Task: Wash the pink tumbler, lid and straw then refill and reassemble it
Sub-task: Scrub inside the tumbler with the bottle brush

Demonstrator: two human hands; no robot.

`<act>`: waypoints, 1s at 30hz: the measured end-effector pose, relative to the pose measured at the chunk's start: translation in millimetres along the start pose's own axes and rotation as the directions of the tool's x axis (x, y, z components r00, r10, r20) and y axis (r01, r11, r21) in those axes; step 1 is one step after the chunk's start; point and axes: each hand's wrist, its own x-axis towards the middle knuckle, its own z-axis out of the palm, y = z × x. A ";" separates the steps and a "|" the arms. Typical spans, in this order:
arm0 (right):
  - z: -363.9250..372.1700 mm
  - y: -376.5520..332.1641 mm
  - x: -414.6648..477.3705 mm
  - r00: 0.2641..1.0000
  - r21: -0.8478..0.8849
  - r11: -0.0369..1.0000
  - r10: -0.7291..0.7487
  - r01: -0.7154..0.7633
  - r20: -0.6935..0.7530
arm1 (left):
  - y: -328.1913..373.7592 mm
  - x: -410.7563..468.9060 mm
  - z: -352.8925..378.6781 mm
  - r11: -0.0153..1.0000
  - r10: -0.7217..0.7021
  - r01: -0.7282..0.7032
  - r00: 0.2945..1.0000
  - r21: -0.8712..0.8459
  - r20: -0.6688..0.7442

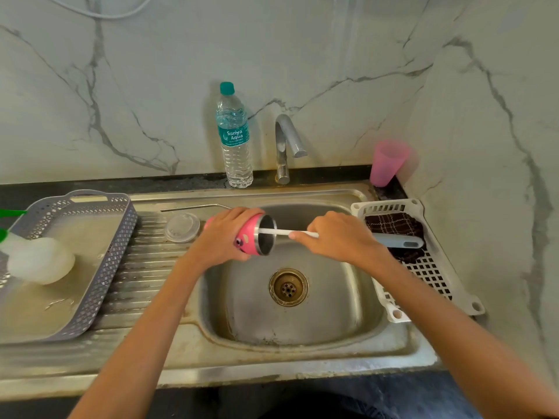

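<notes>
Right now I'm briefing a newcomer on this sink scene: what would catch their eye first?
The pink tumbler, tipped sideways over the sink in the left hand, while the right hand pushes a white brush handle into its mouth. Behind, a water bottle stands left of the tap; the lid lies on the drainboard.

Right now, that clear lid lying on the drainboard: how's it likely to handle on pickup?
The clear lid lies flat on the ridged drainboard, so it probably won't roll. It looks thin and plastic, likely light and slightly flexible. The steel around it looks wet, so it may be slippery; its low edge may want a fingertip pinch.
</notes>
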 end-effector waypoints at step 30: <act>18.3 -11.7 -18.1 0.989 0.075 0.995 0.060 -0.071 0.135 | 5.1 -9.3 -2.8 0.993 0.013 -0.005 0.998 0.119 -0.066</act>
